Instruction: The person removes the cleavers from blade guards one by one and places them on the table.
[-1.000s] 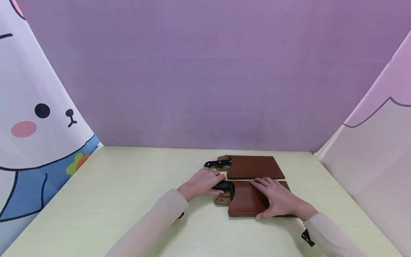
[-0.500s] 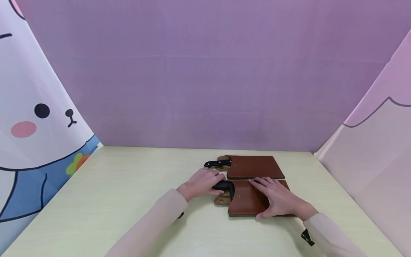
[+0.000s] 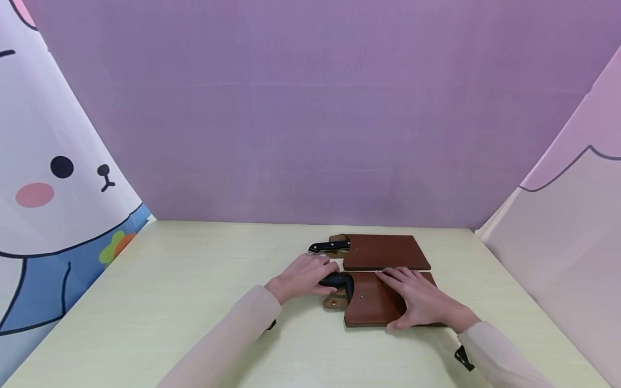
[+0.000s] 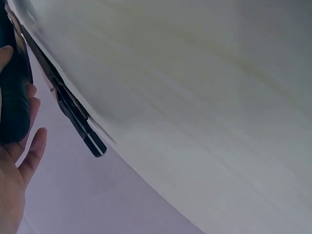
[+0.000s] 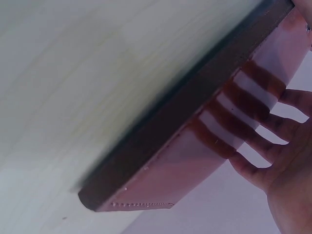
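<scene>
My left hand [image 3: 304,276] grips the black handle of a knife [image 3: 339,279], whose blade is hidden inside a brown leather sheath [image 3: 368,307] lying flat on the table. The left wrist view shows fingers [image 4: 33,155] and thumb around that dark handle. My right hand [image 3: 423,299] rests across the sheath, fingers spread toward its far side and thumb at its near edge. In the right wrist view the straight fingertips touch the sheath's [image 5: 165,175] glossy top. A tan snap strap [image 3: 333,303] sticks out at the sheath's mouth.
Just behind lies a second brown sheath [image 3: 385,252] with a black riveted knife handle [image 3: 329,246] protruding left. The pale table [image 3: 204,280] ends at a purple backdrop [image 3: 310,118]. Printed cartoon panels [image 3: 63,226] flank both sides.
My left hand has shifted very slightly left, still on the handle. The right hand and both sheaths look almost the same.
</scene>
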